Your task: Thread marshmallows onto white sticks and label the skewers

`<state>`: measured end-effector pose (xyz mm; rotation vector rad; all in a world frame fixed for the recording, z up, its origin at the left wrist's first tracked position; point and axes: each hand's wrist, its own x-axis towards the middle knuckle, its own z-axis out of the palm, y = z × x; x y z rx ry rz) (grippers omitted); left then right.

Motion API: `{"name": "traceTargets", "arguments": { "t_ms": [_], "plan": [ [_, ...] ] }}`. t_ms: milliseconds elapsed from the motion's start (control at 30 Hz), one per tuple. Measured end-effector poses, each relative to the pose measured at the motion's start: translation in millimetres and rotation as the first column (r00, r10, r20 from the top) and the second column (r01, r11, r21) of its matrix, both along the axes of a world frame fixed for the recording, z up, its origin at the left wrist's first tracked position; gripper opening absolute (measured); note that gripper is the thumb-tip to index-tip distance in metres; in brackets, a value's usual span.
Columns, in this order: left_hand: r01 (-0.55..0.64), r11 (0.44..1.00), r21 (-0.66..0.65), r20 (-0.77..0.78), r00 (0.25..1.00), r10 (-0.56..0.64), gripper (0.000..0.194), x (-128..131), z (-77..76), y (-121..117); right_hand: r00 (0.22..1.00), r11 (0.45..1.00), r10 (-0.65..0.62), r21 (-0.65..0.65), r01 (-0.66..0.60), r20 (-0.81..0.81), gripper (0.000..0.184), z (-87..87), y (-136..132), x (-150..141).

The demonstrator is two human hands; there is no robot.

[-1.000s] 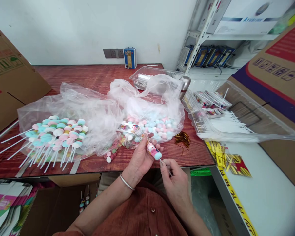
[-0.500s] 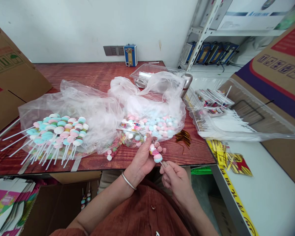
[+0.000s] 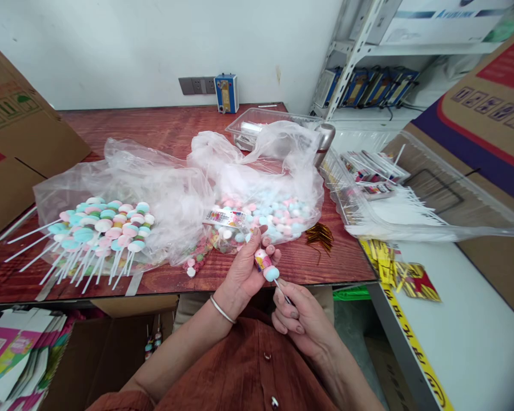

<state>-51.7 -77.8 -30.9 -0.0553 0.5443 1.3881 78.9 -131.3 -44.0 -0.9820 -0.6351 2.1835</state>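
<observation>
Low over the table's front edge, my left hand (image 3: 244,271) is closed around a marshmallow pop (image 3: 271,274). A printed band covers part of it, and its pink and blue end points toward my right hand (image 3: 302,317). That hand pinches the pop's thin white stick (image 3: 280,286). Just beyond my left fingers, a printed strip of wrappers (image 3: 225,218) rests on a clear bag of loose pastel marshmallows (image 3: 278,217). To the right of the bag lies a bunch of gold twist ties (image 3: 319,236).
Several finished marshmallow pops (image 3: 107,225) lie on a plastic bag at left. A clear tray (image 3: 437,235) with white sticks and printed wrappers stands at right. Cardboard boxes (image 3: 25,114) flank the table. A metal flask (image 3: 324,140) stands behind the bag.
The pop has shifted slightly left and turned, so more of its printed band shows. My right fingers have changed their grip along the stick, and more of it shows.
</observation>
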Motion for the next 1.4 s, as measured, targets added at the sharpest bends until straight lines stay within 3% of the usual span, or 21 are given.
{"name": "traceTargets", "arguments": {
  "t_ms": [67, 133, 200, 233, 300, 333, 400, 567, 667, 800, 900, 1000, 1067, 1167, 1400],
  "plan": [
    [-0.008, 1.000, -0.011, 0.010, 1.000, 0.008, 0.015, 3.0, -2.2, 0.4, 0.991, 0.992, -0.032, 0.126, 0.016, 0.131, 0.040, -2.7, -0.4, -1.2],
    [-0.024, 0.999, -0.037, -0.019, 1.000, 0.023, 0.017, 8.3, -4.2, 0.4, 0.907, 0.915, -0.158, 0.403, -0.013, 0.390, 0.040, -5.7, -0.9, -2.5],
    [-0.032, 0.998, -0.047, -0.058, 0.998, 0.030, 0.020, 14.2, -5.7, -0.3, 0.679, 0.705, -0.408, 0.683, -0.191, 0.610, 0.040, -8.0, -1.3, -3.7],
    [-0.035, 0.998, -0.050, -0.070, 0.997, 0.032, 0.021, 16.8, -6.3, -0.7, 0.541, 0.581, -0.535, 0.747, -0.322, 0.649, 0.040, -8.6, -1.4, -3.9],
    [-0.038, 0.998, -0.056, -0.079, 0.996, 0.034, 0.023, 19.4, -7.2, -1.2, 0.332, 0.401, -0.709, 0.743, -0.536, 0.622, 0.039, -8.5, -1.9, -3.3],
    [-0.039, 0.998, -0.058, -0.080, 0.996, 0.034, 0.024, 19.2, -7.6, -1.1, 0.276, 0.359, -0.746, 0.715, -0.600, 0.606, 0.038, -7.8, -2.5, -2.3],
    [-0.039, 0.997, -0.059, -0.076, 0.996, 0.034, 0.026, 16.2, -8.2, -0.4, 0.228, 0.334, -0.767, 0.677, -0.656, 0.600, 0.034, -6.1, -5.1, 1.2],
    [-0.042, 0.999, -0.019, -0.112, 0.993, 0.040, 0.028, 16.8, -10.4, -2.3, 0.246, 0.341, -0.711, 0.629, -0.698, 0.659, 0.036, -5.5, -11.4, 7.3],
    [0.014, 0.999, -0.032, -0.150, 0.988, -0.018, 0.035, 31.6, -11.9, -9.1, 0.308, 0.433, -0.669, 0.692, -0.578, 0.676, 0.032, -8.6, -5.5, 2.7],
    [0.032, 0.999, -0.041, -0.200, 0.979, -0.040, 0.034, 47.1, -14.5, -19.3, 0.489, 0.561, -0.598, 0.768, -0.310, 0.635, 0.031, -14.7, 8.6, -3.7],
    [0.079, 0.997, 0.019, -0.305, 0.950, -0.069, 0.031, 49.2, -19.5, -24.8, 0.603, 0.665, -0.527, 0.733, -0.146, 0.598, 0.032, -20.7, 14.2, -5.5],
    [0.103, 0.990, 0.092, -0.492, 0.870, -0.045, 0.030, 48.6, -24.9, -27.5, 0.697, 0.741, -0.478, 0.671, -0.008, 0.535, 0.032, -26.3, 14.2, -7.1],
    [0.139, 0.985, 0.105, -0.554, 0.831, -0.058, 0.028, 47.9, -26.8, -28.0, 0.714, 0.761, -0.496, 0.644, 0.084, 0.493, 0.028, -28.9, 12.8, -8.3],
    [0.177, 0.981, 0.081, -0.549, 0.829, -0.104, 0.029, 46.0, -27.1, -28.3, 0.715, 0.764, -0.541, 0.613, 0.199, 0.442, 0.027, -31.1, 11.2, -9.7],
    [0.198, 0.975, 0.101, -0.408, 0.902, -0.140, 0.030, 37.8, -22.2, -28.0, 0.828, 0.800, -0.542, 0.389, 0.456, 0.145, 0.033, -28.7, 15.7, -12.9]
  ]
}}
